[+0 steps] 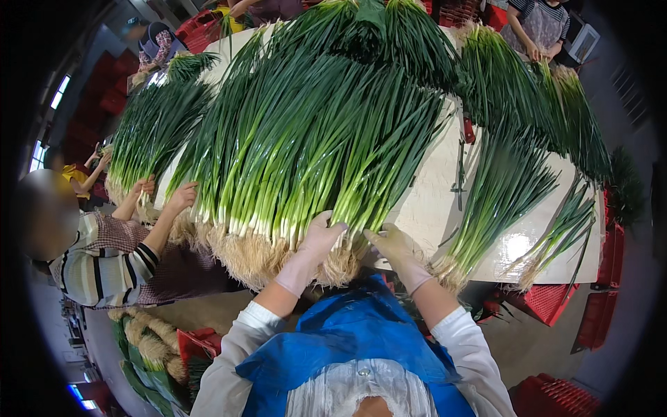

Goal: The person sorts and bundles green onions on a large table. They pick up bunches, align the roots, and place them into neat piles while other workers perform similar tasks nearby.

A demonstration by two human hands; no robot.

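Observation:
A wide row of green onions (292, 167) lies on the pale tabletop, dark leaves pointing away from me and fringed roots at the near edge. My left hand (318, 240), in a thin pale glove, grips the left side of a bunch of green onions (359, 208) at the row's right end. From the other side my right hand (398, 250), gloved too, holds the same bunch low on its white stems. Its roots (337, 268) hang at the table edge between my wrists. Some fingers of both hands are hidden.
To my left, a co-worker's hand (182, 197) touches stalks at the row's left end. Smaller piles of green onions (495, 193) lie to the right on the tabletop (432, 193). Red plastic crates (547, 302) stand below the right edge. Other people work around the far side.

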